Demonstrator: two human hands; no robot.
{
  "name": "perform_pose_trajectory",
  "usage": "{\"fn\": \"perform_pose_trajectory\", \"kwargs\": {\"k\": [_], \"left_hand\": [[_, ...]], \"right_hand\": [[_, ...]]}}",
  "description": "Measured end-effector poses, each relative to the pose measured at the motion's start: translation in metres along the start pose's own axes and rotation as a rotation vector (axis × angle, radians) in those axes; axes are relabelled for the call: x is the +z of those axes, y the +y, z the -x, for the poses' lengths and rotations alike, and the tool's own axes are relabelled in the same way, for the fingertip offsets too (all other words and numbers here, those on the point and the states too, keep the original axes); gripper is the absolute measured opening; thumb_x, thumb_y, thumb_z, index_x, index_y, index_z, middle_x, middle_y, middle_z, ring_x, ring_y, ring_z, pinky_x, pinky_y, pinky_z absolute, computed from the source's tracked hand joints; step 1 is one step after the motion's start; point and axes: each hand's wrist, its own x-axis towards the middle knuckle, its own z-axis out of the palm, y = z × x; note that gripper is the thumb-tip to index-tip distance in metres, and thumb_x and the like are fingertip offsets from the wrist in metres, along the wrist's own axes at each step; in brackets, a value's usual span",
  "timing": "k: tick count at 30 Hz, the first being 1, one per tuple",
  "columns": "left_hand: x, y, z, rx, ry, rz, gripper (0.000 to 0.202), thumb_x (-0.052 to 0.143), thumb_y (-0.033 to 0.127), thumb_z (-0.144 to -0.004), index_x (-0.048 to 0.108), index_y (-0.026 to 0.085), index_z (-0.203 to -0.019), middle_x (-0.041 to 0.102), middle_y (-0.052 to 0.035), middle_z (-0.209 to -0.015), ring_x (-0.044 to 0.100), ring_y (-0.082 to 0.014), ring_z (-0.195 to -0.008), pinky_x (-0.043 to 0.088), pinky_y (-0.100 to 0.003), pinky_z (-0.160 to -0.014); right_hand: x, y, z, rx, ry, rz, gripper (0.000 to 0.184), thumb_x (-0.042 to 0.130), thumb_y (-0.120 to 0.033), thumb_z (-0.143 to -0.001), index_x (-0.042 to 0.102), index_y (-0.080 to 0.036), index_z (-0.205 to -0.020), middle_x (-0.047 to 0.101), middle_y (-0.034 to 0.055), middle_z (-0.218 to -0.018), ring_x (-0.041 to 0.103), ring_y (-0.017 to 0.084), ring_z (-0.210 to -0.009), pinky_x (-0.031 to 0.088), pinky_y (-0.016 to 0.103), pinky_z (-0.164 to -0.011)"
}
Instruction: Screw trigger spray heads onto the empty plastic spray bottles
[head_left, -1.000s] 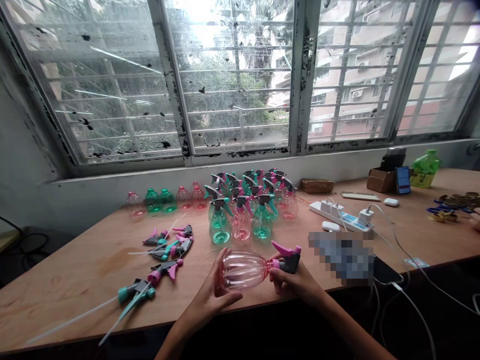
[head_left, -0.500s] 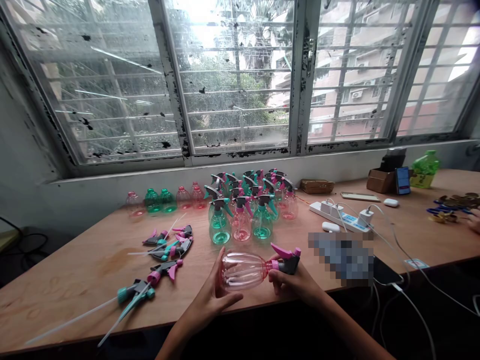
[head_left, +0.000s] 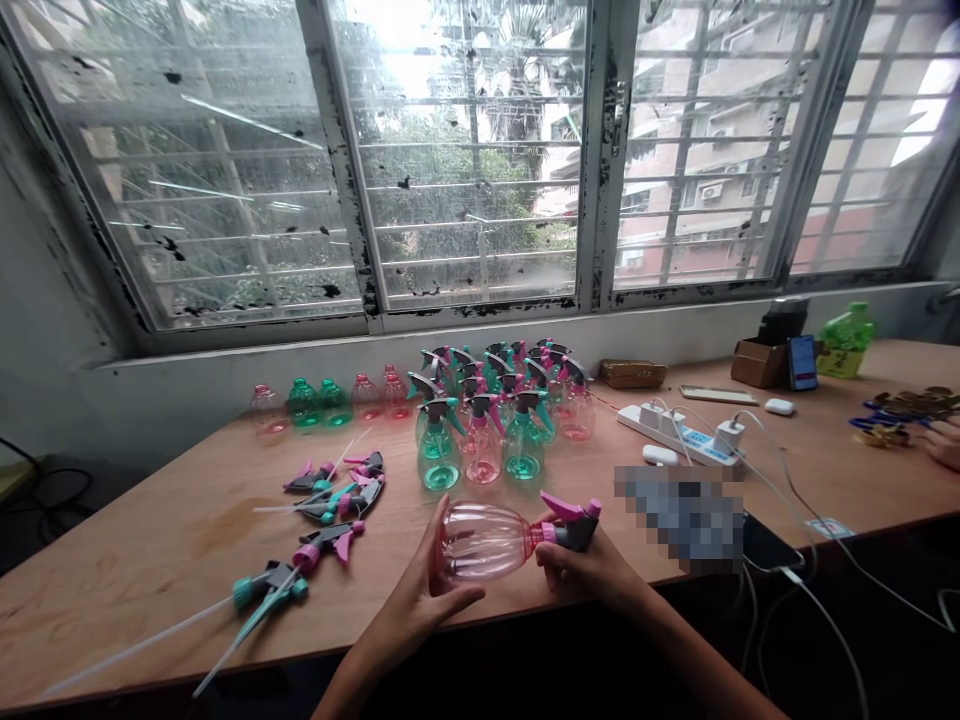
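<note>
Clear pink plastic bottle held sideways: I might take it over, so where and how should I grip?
Probably grip the clear pink plastic bottle around its fluted middle, from above: it is sideways, the left hand at its base and right hand near its neck, leaving that side uncovered.

Lying on its side between the left hand (head_left: pixel 420 590) and the right hand (head_left: pixel 592 570), forming nearly one straight line: a translucent pink fluted plastic bottle (head_left: pixel 484 541) and a trigger sprayer (head_left: pixel 576 532) at its mouth. Turning its base leftward into the cupped left palm, bulging through the middle, tapering rightward to a narrow neck. Letting light through the clear wall, catching pale streaks along the lengthwise ribs. Meeting the neck with a pink collar, leaving the tightness of the joint unclear. Showing a dark grey body beyond the collar, stretching a long pink trigger back toward the bottle along the upper side.
</note>
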Motion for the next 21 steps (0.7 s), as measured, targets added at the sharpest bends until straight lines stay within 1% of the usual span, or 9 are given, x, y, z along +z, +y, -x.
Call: {"fn": "perform_pose_trajectory", "kwargs": {"k": [2,4,7,10,11,13,15,18,21], "left_hand": [[0.0025,0.0033,0.0005,0.027,0.007,-0.029,0.113,0.077,0.036,-0.084,-0.009,0.033,-0.158,0.051,-0.0127,-0.147,0.048,-0.0336,-0.137,0.037,-0.049,-0.115],[0.0038,0.0049,0.001,0.037,0.008,-0.055,0.107,0.072,0.036,-0.088,-0.01,0.031,-0.158,0.053,-0.0121,-0.146,0.047,-0.0337,-0.137,0.034,-0.05,-0.117],[0.0031,0.0036,0.0011,0.038,0.027,-0.083,0.104,0.071,0.039,-0.088,-0.003,0.028,-0.159,0.047,-0.0124,-0.152,0.042,-0.0345,-0.142,0.027,-0.05,-0.121],[0.0009,0.0013,0.0007,0.019,-0.005,-0.034,0.113,0.08,0.041,-0.079,0.002,0.028,-0.16,0.047,-0.0135,-0.153,0.043,-0.0362,-0.141,0.026,-0.052,-0.121],[0.0002,0.0009,0.0005,0.017,-0.023,-0.003,0.113,0.08,0.042,-0.079,0.002,0.028,-0.16,0.047,-0.0134,-0.153,0.043,-0.0363,-0.141,0.026,-0.053,-0.121],[-0.0007,0.0008,0.0004,0.028,-0.05,0.05,0.109,0.076,0.044,-0.083,0.001,0.029,-0.159,0.046,-0.0133,-0.153,0.042,-0.0354,-0.141,0.025,-0.054,-0.121],[-0.0008,0.0012,0.0006,0.034,-0.064,0.054,0.106,0.073,0.042,-0.087,-0.004,0.031,-0.159,0.045,-0.0138,-0.154,0.042,-0.0345,-0.142,0.026,-0.054,-0.12],[-0.0001,0.0019,0.0019,0.064,-0.047,-0.003,0.107,0.073,0.037,-0.087,-0.008,0.034,-0.158,0.037,-0.013,-0.159,0.04,-0.0339,-0.143,0.027,-0.052,-0.12],[0.0004,0.0015,0.0031,0.078,0.009,-0.074,0.102,0.07,0.038,-0.089,-0.005,0.037,-0.158,0.026,-0.0093,-0.165,0.035,-0.0331,-0.146,0.022,-0.051,-0.122]], "right_hand": [[0.0,0.0005,-0.0006,-0.004,0.004,-0.005,0.05,0.084,-0.052,-0.073,0.059,-0.018,-0.099,0.066,-0.003,-0.062,0.063,0.015,-0.047,0.044,0.023,-0.045],[-0.0004,0.0026,-0.0013,-0.012,-0.002,0.0,0.05,0.084,-0.051,-0.073,0.058,-0.019,-0.1,0.066,-0.0032,-0.062,0.064,0.015,-0.047,0.045,0.023,-0.045],[-0.0007,0.0065,-0.0021,-0.024,-0.01,0.012,0.049,0.083,-0.051,-0.075,0.058,-0.018,-0.101,0.067,-0.0033,-0.059,0.063,0.015,-0.046,0.046,0.024,-0.047],[0.0002,0.0076,-0.0027,-0.014,-0.006,0.029,0.051,0.083,-0.051,-0.075,0.058,-0.016,-0.102,0.068,-0.0022,-0.055,0.061,0.014,-0.046,0.046,0.025,-0.048],[0.0006,0.0073,-0.0029,-0.008,0.0,0.033,0.053,0.083,-0.051,-0.074,0.058,-0.016,-0.103,0.068,-0.0019,-0.055,0.061,0.014,-0.046,0.046,0.025,-0.049],[0.0015,0.0062,-0.0031,0.004,0.016,0.038,0.055,0.084,-0.052,-0.073,0.057,-0.016,-0.104,0.069,-0.0017,-0.054,0.06,0.014,-0.045,0.046,0.025,-0.049],[0.002,0.0053,-0.0031,0.008,0.023,0.036,0.055,0.084,-0.053,-0.072,0.057,-0.016,-0.102,0.069,-0.0019,-0.054,0.06,0.014,-0.045,0.046,0.024,-0.047],[0.0021,0.0046,-0.0022,-0.008,0.033,0.0,0.054,0.084,-0.054,-0.072,0.057,-0.017,-0.1,0.07,-0.0015,-0.06,0.062,0.014,-0.046,0.047,0.024,-0.046],[0.0018,0.0048,-0.0012,-0.02,0.045,-0.028,0.055,0.084,-0.053,-0.072,0.056,-0.018,-0.104,0.07,-0.0014,-0.065,0.064,0.015,-0.047,0.046,0.024,-0.046]]}}
